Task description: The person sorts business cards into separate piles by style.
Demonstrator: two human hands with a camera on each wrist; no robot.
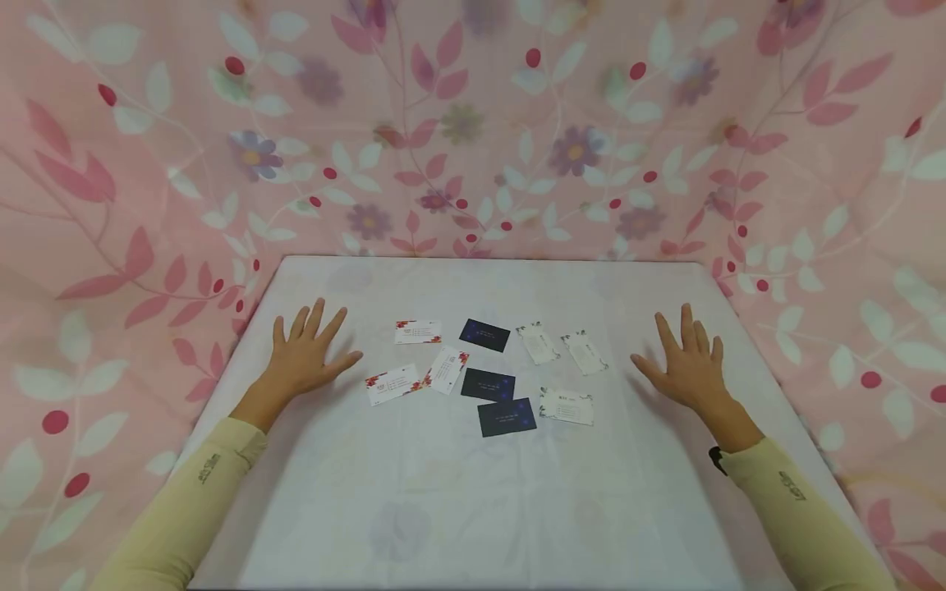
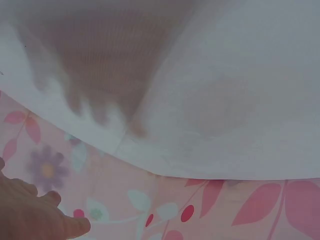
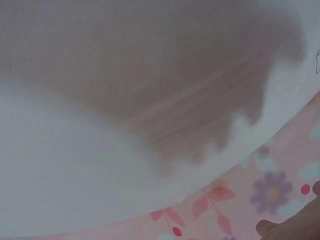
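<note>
We see a person's two hands held above a white-covered desk (image 1: pixel 399 476), both empty, the fingers straight and well spread. The left hand (image 1: pixel 299 361) is to the left of nine printed business cards, and the right hand (image 1: pixel 693 373) to their right; neither touches any of them. Nearest the left hand we find three white cards with red flowers (image 1: pixel 393 384): one lies alone at the back, and the two in front of it meet at a corner, one turned steeply. In the middle are three dark blue cards (image 1: pixel 484 335); the front two overlap slightly at their edges, the third behind them. Towards the right hand we see three white cards with grey leaf trim (image 1: pixel 584 353), two tilted side by side at the back, one nearer us. Both wrist cameras show us blurred shadows on the cloth. Behind the desk hangs a pink floral curtain (image 1: pixel 473 123); the arms wear pale yellow sleeves (image 1: pixel 199 484).
</note>
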